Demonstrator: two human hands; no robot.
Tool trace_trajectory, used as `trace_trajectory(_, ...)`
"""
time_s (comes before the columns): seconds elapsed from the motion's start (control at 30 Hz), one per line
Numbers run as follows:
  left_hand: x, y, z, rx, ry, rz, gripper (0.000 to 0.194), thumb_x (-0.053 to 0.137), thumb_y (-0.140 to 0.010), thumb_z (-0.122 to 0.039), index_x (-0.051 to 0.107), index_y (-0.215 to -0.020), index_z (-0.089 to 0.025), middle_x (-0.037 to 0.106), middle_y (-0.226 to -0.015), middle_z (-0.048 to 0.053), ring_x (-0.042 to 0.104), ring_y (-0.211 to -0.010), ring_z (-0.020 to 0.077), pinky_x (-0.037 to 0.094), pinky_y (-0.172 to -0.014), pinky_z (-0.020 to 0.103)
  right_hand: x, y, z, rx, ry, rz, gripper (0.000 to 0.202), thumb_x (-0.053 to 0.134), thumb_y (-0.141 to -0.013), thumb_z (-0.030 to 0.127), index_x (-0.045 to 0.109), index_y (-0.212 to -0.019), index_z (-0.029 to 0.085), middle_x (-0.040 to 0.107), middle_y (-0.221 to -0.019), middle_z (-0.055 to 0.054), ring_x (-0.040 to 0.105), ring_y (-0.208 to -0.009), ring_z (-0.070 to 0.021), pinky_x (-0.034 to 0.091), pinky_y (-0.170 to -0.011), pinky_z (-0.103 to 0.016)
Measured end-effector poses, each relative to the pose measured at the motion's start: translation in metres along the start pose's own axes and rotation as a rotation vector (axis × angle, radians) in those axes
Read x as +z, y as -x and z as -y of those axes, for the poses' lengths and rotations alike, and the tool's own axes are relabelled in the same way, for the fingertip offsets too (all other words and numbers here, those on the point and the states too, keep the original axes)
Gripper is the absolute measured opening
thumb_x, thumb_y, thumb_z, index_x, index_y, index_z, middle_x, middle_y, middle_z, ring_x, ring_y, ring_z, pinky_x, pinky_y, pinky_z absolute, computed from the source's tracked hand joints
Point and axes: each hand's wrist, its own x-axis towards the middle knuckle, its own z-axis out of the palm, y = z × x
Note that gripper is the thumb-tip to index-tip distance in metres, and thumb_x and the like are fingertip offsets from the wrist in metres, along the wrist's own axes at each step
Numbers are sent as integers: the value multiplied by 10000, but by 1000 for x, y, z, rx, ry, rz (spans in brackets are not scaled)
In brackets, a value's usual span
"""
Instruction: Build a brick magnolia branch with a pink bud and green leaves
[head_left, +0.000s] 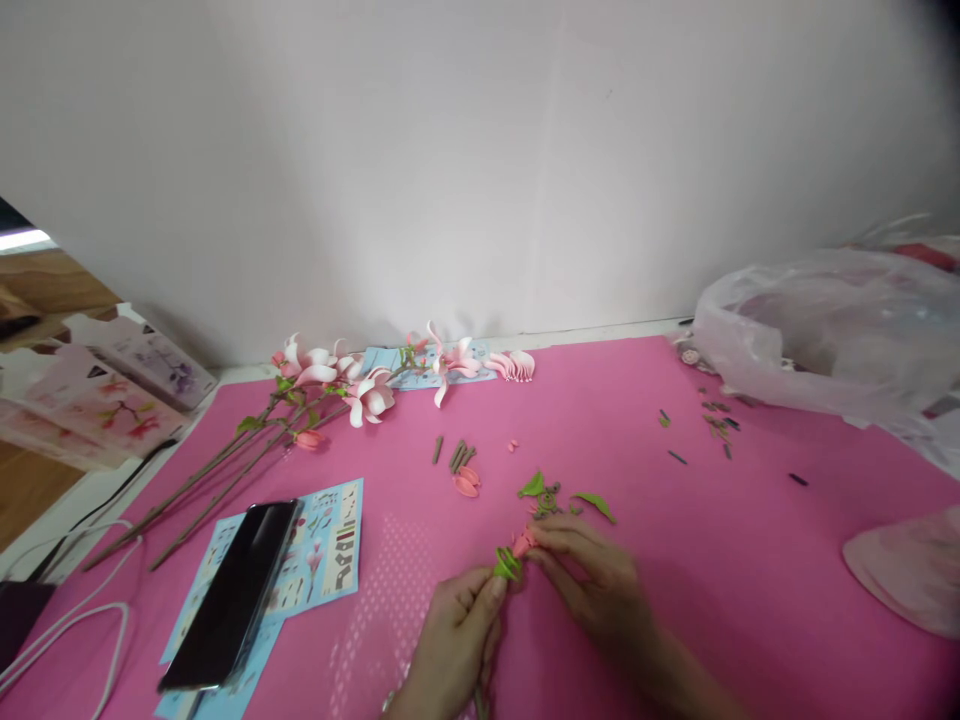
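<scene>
My left hand (459, 625) is closed around a toy flower stem, whose brown lower end (481, 702) shows below the fist. A bright green leafy piece (508, 564) tops the stem. My right hand (596, 575) pinches a small coral-pink flower piece (524, 543) against or just beside the green one; whether they are joined I cannot tell. Just beyond my right fingers lie a green leaf (532, 485), a longer leaf (595, 506) and small green parts. Farther off are coral petals (466, 482) and short brown stem pieces (459, 457).
Assembled pink-and-white flower branches (367, 395) lie at the back left, near a row of pale petals (513, 366). A black phone (232, 590) rests on an instruction sheet (330, 550). Small parts (716, 425) and a plastic bag (817, 330) lie right; boxes (112, 390) stand left.
</scene>
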Motion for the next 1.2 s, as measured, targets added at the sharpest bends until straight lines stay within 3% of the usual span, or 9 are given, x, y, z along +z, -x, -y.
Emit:
trace_trajectory(0.6,1,2,-6,5,15,5,395,533,-809,-529,537,-676,-157,326,-343,-112,223,-300,45,131,-325,196,-3,1,2,9,-68,-14,197,605,-799,79,689,-912,216,714,-870,-63,670,-838,-180,546,-758,-292)
trace_trajectory(0.77,1,3,-8,12,-15,26,394,519,-819,-523,520,-658,-163,334,-347,-108,240,-298,48,147,-321,195,-12,-6,5,225,-237,86,133,600,-832,161,721,-829,216,700,-867,-69,650,-857,-198,523,-775,-334)
trace_trajectory(0.93,0,3,-10,12,-53,38,399,532,-805,-529,504,-639,-167,325,-354,-110,239,-317,50,140,-335,193,-18,-8,-1,467,-585,186,43,683,-787,240,700,-795,202,674,-831,-50,642,-814,-183,525,-737,-311)
trace_trajectory(1.07,-3,3,-9,3,-86,80,403,515,-814,-533,548,-701,-148,302,-356,-117,221,-320,51,131,-338,197,-21,-6,-8,646,-743,243,234,743,-727,284,685,-940,208,683,-837,-33,651,-762,-167,535,-693,-295)
trace_trajectory(1.2,-5,4,-8,12,-98,120,391,517,-827,-506,578,-743,-129,300,-372,-115,216,-332,51,126,-348,203,-25,-6,-12,653,-747,341,214,747,-721,287,703,-919,219,697,-849,-25,648,-779,-163,530,-707,-290)
